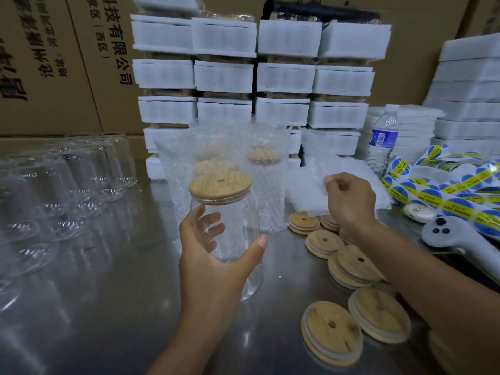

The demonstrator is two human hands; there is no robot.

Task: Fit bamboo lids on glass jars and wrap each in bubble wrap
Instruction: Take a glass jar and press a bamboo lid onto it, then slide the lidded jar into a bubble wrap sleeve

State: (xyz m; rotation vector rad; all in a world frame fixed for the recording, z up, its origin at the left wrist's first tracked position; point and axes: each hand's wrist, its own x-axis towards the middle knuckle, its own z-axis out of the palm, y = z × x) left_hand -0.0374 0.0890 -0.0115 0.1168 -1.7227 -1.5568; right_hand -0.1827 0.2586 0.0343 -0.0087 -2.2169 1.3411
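Head view: looks down across a steel table (108, 307) crowded on three sides.
Cartons (54, 63): brown printed boxes form the back wall behind everything.
Foam packs (224, 77): white foam-wrapped bundles stacked in columns at the rear centre, with more at the far right.
Empty jars (67, 185): a cluster of lidless glass jars on the table at left, well apart from the hands.
Wrapped jars (267, 190): lidded jars in bubble wrap stand directly behind the held jar, between it and the foam packs.
Sticker strips (446, 190): blue-and-yellow labels heaped at right.
Bubble-wrap sheets (305, 196): a pile lying right of the wrapped jars.
Water bottle (384, 139): upright behind the sticker strips.
Grey device (454, 236): lies at the right edge, beside the right forearm.
Loose lids (331, 331): bamboo discs scattered and overlapping under and beside the right forearm.
Held jar (232, 239): clear glass, upright, lifted above the table at centre.
Left hand (213, 255): wrapped around the held jar, fingers behind, thumb in front.
Right hand (349, 198): curled, thumb and finger pinching the top bubble-wrap sheet.
Fitted lid (220, 186): bamboo, seated flat on the held jar.
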